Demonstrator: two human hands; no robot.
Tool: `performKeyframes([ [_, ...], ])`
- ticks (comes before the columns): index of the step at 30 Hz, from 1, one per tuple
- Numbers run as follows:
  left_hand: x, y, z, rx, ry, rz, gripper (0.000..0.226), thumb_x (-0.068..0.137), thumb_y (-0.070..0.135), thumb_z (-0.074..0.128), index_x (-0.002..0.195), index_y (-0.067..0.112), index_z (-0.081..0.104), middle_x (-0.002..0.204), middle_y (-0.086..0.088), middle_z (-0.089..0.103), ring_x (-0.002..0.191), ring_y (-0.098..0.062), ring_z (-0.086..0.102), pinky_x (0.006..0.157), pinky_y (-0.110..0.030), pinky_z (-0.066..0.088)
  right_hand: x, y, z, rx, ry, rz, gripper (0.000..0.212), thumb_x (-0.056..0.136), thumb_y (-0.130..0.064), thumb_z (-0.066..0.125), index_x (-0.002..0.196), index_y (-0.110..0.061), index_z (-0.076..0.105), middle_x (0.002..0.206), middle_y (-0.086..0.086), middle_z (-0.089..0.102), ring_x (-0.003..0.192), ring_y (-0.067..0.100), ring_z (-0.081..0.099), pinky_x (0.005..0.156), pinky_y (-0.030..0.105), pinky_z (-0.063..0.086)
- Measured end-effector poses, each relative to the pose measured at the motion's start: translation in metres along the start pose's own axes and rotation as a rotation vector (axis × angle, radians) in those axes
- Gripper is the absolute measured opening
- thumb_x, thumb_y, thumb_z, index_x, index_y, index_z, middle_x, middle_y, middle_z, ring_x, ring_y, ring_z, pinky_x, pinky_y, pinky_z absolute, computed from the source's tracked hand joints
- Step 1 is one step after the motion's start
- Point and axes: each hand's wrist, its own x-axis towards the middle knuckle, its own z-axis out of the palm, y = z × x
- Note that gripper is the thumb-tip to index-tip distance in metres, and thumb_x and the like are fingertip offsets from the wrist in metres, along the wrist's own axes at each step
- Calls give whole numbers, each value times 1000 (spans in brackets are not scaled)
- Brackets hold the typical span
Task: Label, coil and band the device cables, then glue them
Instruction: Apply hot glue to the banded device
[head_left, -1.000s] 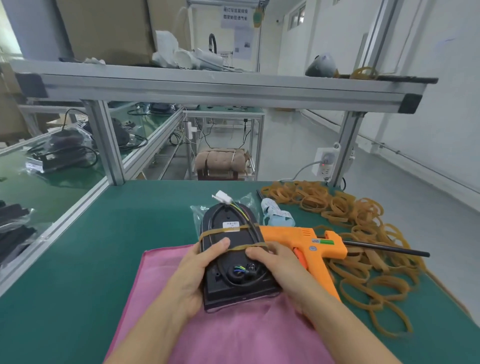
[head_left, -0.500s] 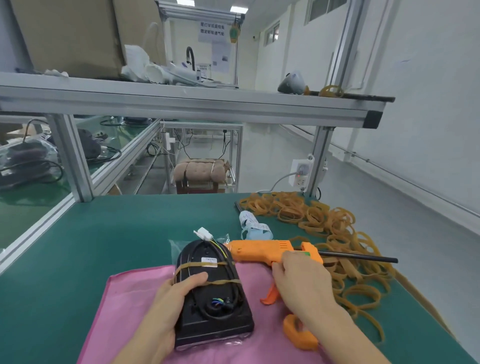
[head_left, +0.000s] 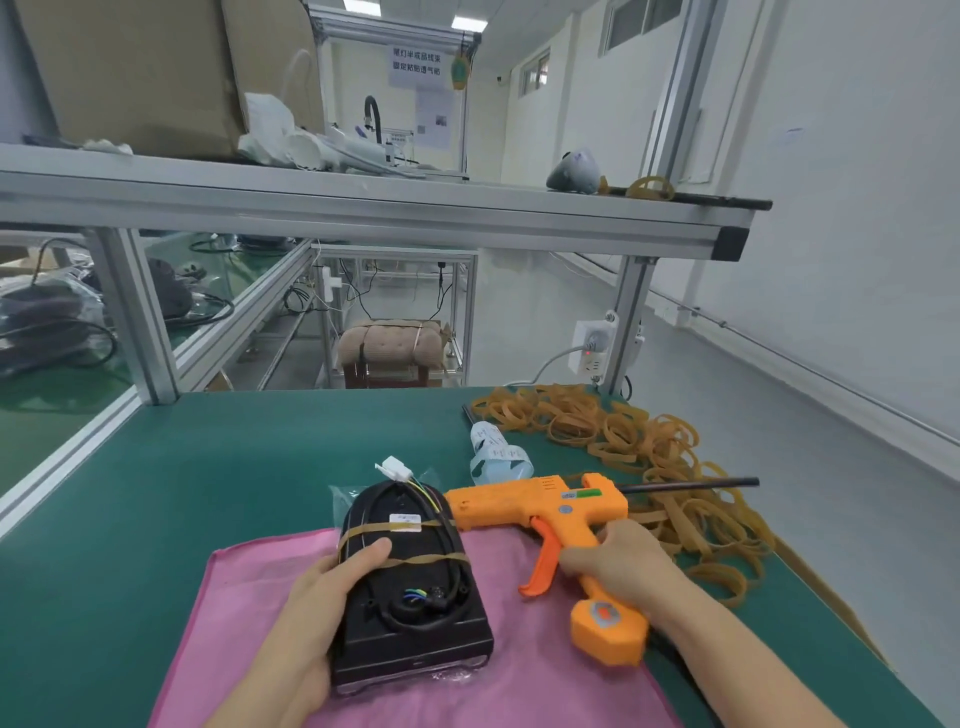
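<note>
Gripping one orange glue gun (head_left: 566, 514) w/ my right hand (head_left: 623, 566), left hand (head_left: 327, 592) holding one black device (head_left: 410, 582) on the pink cloth (head_left: 519, 691); two rubber bands (head_left: 415, 559) cross its coiled cable. Left fingers hidden underneath, label unreadable.

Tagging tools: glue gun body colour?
Orange glue gun, with a small green patch on top; head view.

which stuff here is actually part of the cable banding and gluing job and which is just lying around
In use: black device with banded cable, glue gun, left hand, right hand, pink cloth.
Lying about: label roll, spare rubber bands, cardboard box.
</note>
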Motion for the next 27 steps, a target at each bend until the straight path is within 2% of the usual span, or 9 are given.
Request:
performKeyframes([
  [4,1,-3,-5,-36,29,47,47,69,19,73,112,4,65,98,-25,72,88,-44,70,74,-54,59,-8,2,-7,360,-39,-38,19,56,-14,77,67,-8,63,54,4,60,46,15,54,45,23,40],
  [8,6,-1,-3,-43,48,38,34,82,17,70,113,3,65,97,-23,73,87,-42,71,69,-49,60,-13,3,-22,792,-151,-135,20,46,5,64,62,-5,60,53,16,55,41,22,51,41,23,43],
  [10,8,-1,-2,-28,63,38,33,82,17,70,112,3,66,95,-23,73,86,-42,71,71,-51,60,-14,3,-28,953,-260,-185,29,40,5,64,65,-9,67,72,22,58,62,30,56,57,32,49],
  [12,10,-1,0,-14,77,52,31,83,16,71,111,4,66,94,-22,73,86,-41,71,73,-52,59,-14,-1,-31,1097,-383,-241,45,51,5,60,90,-10,75,101,23,62,90,37,55,76,40,43],
  [14,13,0,1,-8,87,64,32,83,15,71,112,5,66,95,-22,73,89,-41,70,78,-53,58,-14,-10,-31,1196,-504,-250,56,61,7,55,113,-7,69,118,18,67,100,40,61,78,40,48],
  [15,14,1,0,-8,90,72,32,83,15,71,113,5,66,96,-21,73,90,-41,70,80,-53,58,-12,-15,-32,1227,-555,-229,51,66,6,54,114,-5,67,116,15,69,100,37,66,72,39,54],
  [17,18,2,-2,-4,86,90,33,83,16,72,113,6,66,97,-20,74,92,-39,70,81,-50,58,-9,-26,-33,1216,-596,-205,38,70,1,57,107,-4,69,104,13,73,92,28,72,60,37,58],
  [21,21,1,-7,35,58,136,35,82,24,72,113,9,68,101,-17,74,92,-35,71,80,-43,59,2,-44,-42,957,-609,-228,30,60,-1,67,89,-3,76,94,16,73,90,31,72,82,45,57],
  [27,23,0,-11,64,75,129,32,87,30,68,112,10,67,98,-13,75,89,-30,73,72,-36,61,15,-64,-63,679,-658,-315,42,49,-5,75,90,-6,75,89,19,70,85,34,70,78,44,58],
])
